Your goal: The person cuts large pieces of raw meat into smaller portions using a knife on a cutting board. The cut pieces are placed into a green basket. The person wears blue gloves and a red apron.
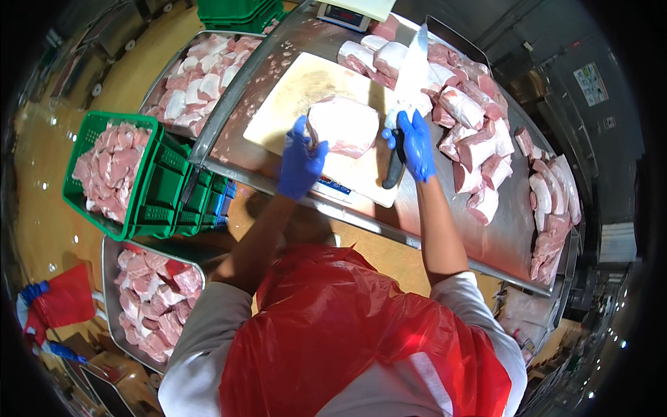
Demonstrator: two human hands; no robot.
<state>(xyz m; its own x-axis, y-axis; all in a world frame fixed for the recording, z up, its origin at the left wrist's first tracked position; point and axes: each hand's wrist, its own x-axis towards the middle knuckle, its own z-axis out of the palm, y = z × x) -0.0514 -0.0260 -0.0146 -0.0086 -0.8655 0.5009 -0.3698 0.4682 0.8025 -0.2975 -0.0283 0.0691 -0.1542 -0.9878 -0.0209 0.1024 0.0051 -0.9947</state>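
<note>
A thick block of pale raw meat (pixel 344 125) with a white fat layer lies on a white cutting board (pixel 281 104) on the metal table. My blue-gloved left hand (pixel 302 160) is at its lower left corner, fingers curled along the side and thumb against the near edge. Just right of the block, my blue-gloved right hand (pixel 415 144) closes round the black handle of a large knife (pixel 415 66). The broad blade points away from me, over other meat pieces. Part of the handle is hidden by my fingers.
Many meat chunks (pixel 479 149) lie on the table's right, with long strips (pixel 556 184) beyond. Left stand a green crate (pixel 142 191) and metal tubs (pixel 201 267) of meat. A scale (pixel 344 15) sits at the far edge. Another person in a red apron (pixel 66 299) is at lower left.
</note>
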